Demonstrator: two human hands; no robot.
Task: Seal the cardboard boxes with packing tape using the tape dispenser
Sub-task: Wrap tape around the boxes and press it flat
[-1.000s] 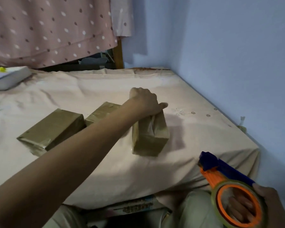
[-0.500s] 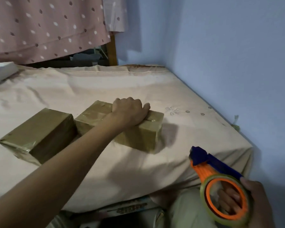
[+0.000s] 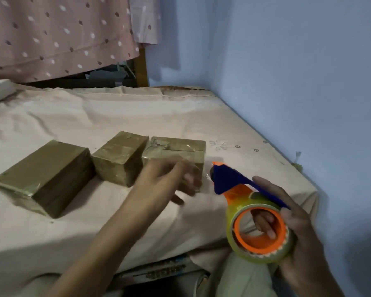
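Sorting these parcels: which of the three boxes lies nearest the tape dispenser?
The rightmost box, just beyond the dispenser's blue nose; the other two lie farther left.

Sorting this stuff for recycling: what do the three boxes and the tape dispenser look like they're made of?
Three boxes: likely brown cardboard under glossy clear tape, judging by the shiny wrinkles.
Tape dispenser: apparently hard plastic, matte orange and blue, carrying a shiny translucent yellowish tape roll. Right hand holds it.

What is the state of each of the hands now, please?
Left hand: open, blurred, holding nothing, in front of the rightmost box.
Right hand: gripping the tape dispenser, fingers through the roll.
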